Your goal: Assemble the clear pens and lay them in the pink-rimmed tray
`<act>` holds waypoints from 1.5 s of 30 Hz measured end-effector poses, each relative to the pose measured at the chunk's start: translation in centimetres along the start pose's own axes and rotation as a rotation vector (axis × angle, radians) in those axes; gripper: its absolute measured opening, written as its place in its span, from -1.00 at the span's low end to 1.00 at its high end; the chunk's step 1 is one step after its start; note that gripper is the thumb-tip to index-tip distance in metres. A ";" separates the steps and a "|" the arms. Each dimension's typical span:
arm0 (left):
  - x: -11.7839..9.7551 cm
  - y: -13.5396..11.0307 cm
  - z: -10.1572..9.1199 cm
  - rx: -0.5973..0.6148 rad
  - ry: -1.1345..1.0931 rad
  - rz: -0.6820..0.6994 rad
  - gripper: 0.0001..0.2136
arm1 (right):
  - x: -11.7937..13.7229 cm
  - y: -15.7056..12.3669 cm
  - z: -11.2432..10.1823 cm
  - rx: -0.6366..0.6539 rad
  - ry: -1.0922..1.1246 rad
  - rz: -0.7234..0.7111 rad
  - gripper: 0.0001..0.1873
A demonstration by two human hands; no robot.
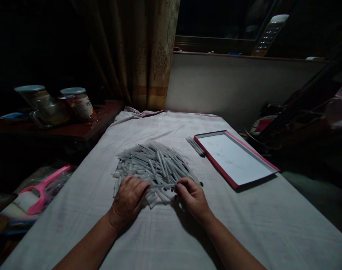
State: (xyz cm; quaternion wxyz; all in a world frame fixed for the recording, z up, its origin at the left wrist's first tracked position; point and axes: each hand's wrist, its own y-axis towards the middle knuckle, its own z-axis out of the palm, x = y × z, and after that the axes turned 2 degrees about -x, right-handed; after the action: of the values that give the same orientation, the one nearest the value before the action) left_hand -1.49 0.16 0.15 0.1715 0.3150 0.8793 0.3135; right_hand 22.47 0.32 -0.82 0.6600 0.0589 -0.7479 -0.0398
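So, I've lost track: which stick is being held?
The stick held between the left hand and right hand; the others lie piled or beside the red-rimmed tray.

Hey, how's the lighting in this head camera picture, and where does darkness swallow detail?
In the head view, light is dim, the tray and pale cloth showing brightest; a shadow lies on the cloth below the right hand; the window and top left corner are nearly black, hiding detail.

Pale cloth under heaped tubes, perhaps pens, 1 row, 1 tray.
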 end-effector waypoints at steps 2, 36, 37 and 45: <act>-0.2 0.1 0.0 -0.012 0.004 0.019 -0.83 | 0.1 0.1 0.0 0.001 0.075 0.048 -0.71; -0.7 1.7 1.2 0.078 -0.188 -0.026 -0.81 | -0.2 0.1 -2.9 -0.105 0.060 0.022 -0.83; -0.8 1.7 1.2 0.072 -0.183 -0.020 -0.81 | -0.2 0.1 -2.9 -0.103 0.067 0.076 -0.79; -0.8 1.9 1.1 0.094 -0.166 -0.025 -0.80 | 0.2 0.2 -3.1 -0.078 0.062 0.113 -0.77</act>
State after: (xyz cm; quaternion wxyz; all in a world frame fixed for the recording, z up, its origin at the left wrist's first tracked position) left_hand 0.51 1.29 0.66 0.2328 0.3367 0.8796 0.2424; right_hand 25.50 0.56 -0.18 0.6860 -0.0080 -0.7269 -0.0300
